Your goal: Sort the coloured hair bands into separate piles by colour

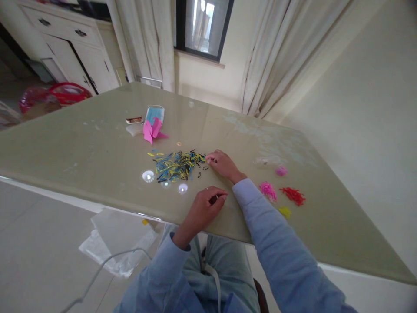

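Note:
A loose pile of small blue, yellow and black rubber bands (179,166) lies on the glossy olive table (97,156). At the pile's right edge is my right hand (224,165), thumb and fingers pinched together beside a few stray black bands. Whatever is between those fingertips is too small to make out. My left hand (206,206) hovers or rests nearer the table's front edge, fingers curled and thumb pressed to the forefinger. I cannot tell what, if anything, it holds.
To the right lie small heaps of pink bands (268,191), red bands (293,196) and yellow bands (284,211), with a pink bundle (281,171) behind. Further back left are a blue face mask (154,114) and pink paper (152,130). Plastic bags (120,243) lie below the table.

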A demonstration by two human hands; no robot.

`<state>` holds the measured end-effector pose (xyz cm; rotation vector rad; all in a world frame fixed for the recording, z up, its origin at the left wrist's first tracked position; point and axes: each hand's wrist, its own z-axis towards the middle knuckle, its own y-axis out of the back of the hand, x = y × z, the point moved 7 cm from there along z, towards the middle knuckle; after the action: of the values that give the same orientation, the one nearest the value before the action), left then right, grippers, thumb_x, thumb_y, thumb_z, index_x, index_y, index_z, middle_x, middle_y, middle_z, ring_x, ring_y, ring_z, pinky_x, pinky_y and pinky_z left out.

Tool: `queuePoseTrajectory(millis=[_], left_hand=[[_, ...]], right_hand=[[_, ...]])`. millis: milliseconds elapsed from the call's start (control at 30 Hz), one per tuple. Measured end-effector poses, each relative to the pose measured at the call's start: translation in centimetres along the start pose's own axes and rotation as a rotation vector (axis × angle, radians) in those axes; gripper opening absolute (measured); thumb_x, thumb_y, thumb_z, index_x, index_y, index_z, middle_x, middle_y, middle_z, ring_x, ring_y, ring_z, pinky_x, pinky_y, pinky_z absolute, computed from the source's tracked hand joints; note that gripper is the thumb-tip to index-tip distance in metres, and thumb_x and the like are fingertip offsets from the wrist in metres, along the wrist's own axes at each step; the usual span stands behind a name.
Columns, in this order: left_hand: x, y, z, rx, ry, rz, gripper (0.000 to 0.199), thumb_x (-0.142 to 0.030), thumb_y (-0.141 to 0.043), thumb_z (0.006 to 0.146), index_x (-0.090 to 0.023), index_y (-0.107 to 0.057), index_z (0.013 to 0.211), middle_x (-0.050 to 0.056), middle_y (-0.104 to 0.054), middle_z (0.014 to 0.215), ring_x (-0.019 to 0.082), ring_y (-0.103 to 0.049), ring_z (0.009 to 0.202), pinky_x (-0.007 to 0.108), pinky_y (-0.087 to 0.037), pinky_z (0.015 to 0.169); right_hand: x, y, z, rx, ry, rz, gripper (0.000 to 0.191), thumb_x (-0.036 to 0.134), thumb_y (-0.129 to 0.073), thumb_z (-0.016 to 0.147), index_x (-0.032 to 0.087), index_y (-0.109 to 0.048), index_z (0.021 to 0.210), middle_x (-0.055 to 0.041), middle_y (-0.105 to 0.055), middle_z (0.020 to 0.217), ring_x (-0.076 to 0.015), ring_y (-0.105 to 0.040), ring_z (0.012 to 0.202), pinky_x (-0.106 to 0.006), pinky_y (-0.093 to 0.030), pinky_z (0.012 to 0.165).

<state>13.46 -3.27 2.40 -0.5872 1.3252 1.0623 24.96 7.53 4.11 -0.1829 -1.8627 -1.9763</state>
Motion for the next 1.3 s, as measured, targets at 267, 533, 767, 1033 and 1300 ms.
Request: queuePoseTrajectory(millis=[267,533,767,1033,1300], left_hand=[[0.2,0.1,-0.1,0.001,0.004,0.001,0.021,-0.025,-0.058,0.089,-0.018,-0.077,0.092,0.004,-0.075,0.084,0.014,-0.062,0.071,0.026,-0.048,0.068],[0.2,0.2,-0.1,-0.004,0.012,-0.021,0.021,-0.025,-0.058,0.088,-0.018,-0.077,0.091,0.004,-0.075,0.084,0.015,-0.062,0.072,0.025,-0.047,0.067],[0.4,0.2,-0.1,-0.013,0.020,-0.037,0.021,-0.027,-0.058,0.088,-0.018,-0.077,0.092,0.004,-0.074,0.085,0.015,-0.062,0.072,0.025,-0.045,0.067],[0.5,0.3,-0.2,0.014,0.074,-0.076,0.023,-0.033,-0.058,0.088,-0.016,-0.074,0.089,0.004,-0.071,0.081,0.014,-0.058,0.070,0.025,-0.044,0.064],[0.5,0.4,-0.1,-0.007,0.090,-0.127,0.026,-0.035,-0.062,0.086,-0.014,-0.075,0.093,0.005,-0.070,0.079,0.014,-0.058,0.067,0.023,-0.046,0.060]], right_hand=[[0.3,-0.8,0.5,0.049,-0.024,-0.084,0.027,0.022,-0.045,0.103,0.017,-0.072,0.105,-0.0103,-0.065,0.110,-0.0194,-0.060,0.100,-0.029,-0.043,0.088],[-0.2,0.0,-1.2,-0.055,-0.144,-0.006,0.024,0.019,-0.040,0.102,0.016,-0.064,0.106,-0.0138,-0.062,0.117,-0.0204,-0.061,0.094,-0.032,-0.045,0.080],[0.7,1.8,-5.7,-0.126,-0.254,0.874,0.023,0.041,-0.049,0.097,0.021,-0.053,0.087,-0.0002,-0.061,0.082,-0.0094,-0.045,0.054,-0.023,-0.037,0.049],[5.9,4.4,-12.5,-0.145,-0.216,1.694,0.024,0.038,-0.073,0.084,0.023,-0.055,0.085,0.0038,-0.055,0.085,-0.0057,-0.035,0.052,-0.021,-0.035,0.047],[6.9,5.3,-15.1,-0.190,-0.214,1.807,0.027,0.038,-0.076,0.080,0.023,-0.054,0.084,0.0049,-0.052,0.079,-0.0049,-0.030,0.049,-0.021,-0.032,0.047]])
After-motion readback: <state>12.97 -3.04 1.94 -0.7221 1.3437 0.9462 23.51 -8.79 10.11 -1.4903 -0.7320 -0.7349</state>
